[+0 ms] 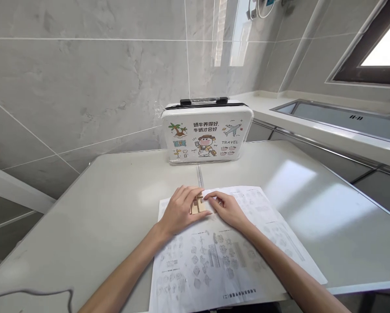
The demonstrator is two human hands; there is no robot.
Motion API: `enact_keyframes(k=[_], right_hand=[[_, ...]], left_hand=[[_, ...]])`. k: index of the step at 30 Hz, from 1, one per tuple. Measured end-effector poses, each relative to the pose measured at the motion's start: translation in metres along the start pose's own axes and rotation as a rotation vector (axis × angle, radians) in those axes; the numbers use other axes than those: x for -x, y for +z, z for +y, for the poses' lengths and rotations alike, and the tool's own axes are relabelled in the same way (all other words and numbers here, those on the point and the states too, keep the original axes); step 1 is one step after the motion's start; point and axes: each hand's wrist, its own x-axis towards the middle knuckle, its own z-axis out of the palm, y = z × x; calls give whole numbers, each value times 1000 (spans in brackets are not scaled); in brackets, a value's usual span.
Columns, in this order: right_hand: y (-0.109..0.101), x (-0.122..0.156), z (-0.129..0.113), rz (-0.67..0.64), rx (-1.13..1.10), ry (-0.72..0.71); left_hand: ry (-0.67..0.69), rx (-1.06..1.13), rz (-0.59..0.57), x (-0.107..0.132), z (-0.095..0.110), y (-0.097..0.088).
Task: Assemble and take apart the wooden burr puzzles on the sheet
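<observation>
My left hand (185, 204) curves around a small light-wood block puzzle (197, 206), thumb along its near side and fingers over its far side. The puzzle sits above a printed paper sheet (234, 248), and part of it is covered by the fingers. Just to its right is my right hand (226, 208), with the index finger reaching toward the wood and the other fingers curled in. A small brownish bit shows under those curled fingers, too hidden to name.
A white cartoon-printed case (211, 134) in clear wrap stands against the tiled wall at the back of the white table (126, 204). A counter with a sink (338, 117) runs along the right. A grey cable (35, 293) lies at the front left.
</observation>
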Motion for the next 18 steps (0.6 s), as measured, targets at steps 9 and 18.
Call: enact_keyframes(k=[9,18], right_hand=[[-5,-5,4,-54,-607,144],[-9,-3,8,-150,-746,280]], left_hand=[[112,41,1,-49,23,31],[69,48,-77,-48,28,42]])
